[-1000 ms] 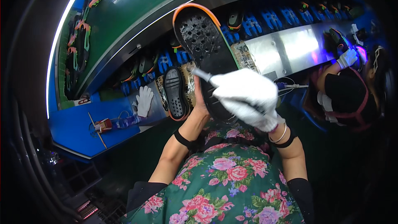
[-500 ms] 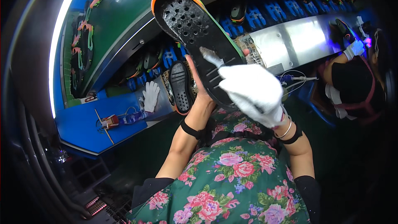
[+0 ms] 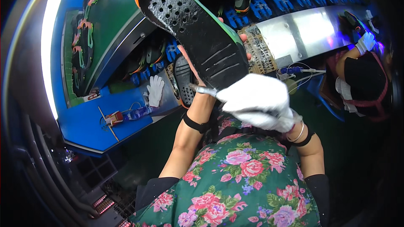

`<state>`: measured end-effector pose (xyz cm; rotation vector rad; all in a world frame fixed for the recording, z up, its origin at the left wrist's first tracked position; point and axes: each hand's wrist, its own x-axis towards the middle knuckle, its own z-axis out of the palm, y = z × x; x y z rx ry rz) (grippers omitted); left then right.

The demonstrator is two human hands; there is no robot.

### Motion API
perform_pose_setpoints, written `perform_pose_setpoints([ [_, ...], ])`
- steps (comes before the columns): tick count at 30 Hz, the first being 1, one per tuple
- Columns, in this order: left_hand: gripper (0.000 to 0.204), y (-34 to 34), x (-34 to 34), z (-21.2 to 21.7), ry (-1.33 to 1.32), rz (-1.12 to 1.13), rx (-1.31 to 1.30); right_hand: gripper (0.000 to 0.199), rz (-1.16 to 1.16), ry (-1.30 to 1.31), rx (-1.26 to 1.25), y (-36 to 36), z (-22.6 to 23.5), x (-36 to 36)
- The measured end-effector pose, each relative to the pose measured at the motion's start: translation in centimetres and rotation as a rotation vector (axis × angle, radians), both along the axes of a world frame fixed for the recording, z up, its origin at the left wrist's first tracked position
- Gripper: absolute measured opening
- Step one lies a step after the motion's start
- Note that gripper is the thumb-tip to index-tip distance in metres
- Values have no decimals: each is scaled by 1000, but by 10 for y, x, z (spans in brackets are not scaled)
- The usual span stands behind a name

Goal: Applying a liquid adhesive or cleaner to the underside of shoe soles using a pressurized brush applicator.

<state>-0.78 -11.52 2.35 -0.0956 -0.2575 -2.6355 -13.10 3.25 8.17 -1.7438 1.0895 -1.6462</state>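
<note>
A black shoe sole [image 3: 212, 44] with an orange and green rim hangs before me, its hollow inner side facing up. One end has many round holes and a wet shine; a few raised ribs cross the other. My bare left hand [image 3: 194, 70] grips it from beneath, thumb along the left edge and fingertips showing past the right edge. In a white glove, my right hand [image 3: 259, 101] is closed around a small brush [image 3: 205, 90]. The brush tip lies by the sole's near end, over my left wrist; whether it touches is unclear. Behind my left hand lies another sole [image 3: 183, 77].
A white glove [image 3: 155, 90] and a blue-tinted bottle [image 3: 139, 112] lie by the blue tabletop [image 3: 84, 128]. Shoe parts on blue holders [image 3: 261, 11] line the back behind a metal ledge [image 3: 301, 33]. At the right a co-worker's gloved hand [image 3: 365, 43] works on a sole.
The brush has moved from the sole's middle down to its near end, beside my left wrist. The held sole has shifted slightly left and up in view.
</note>
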Motion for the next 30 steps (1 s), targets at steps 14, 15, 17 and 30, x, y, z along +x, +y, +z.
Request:
perform_pose_setpoints([
  [14,113,-7,-2,4,100,64,-50,26,-186,170,-36,-1,-15,-2],
  [15,114,-11,-2,1,80,29,-89,27,-146,227,-42,4,-15,4],
  [17,117,-18,3,-3,67,-29,-139,27,-14,144,12,8,-10,12],
  [30,130,-34,27,-2,84,-251,-126,22,228,-21,207,12,-6,16],
])
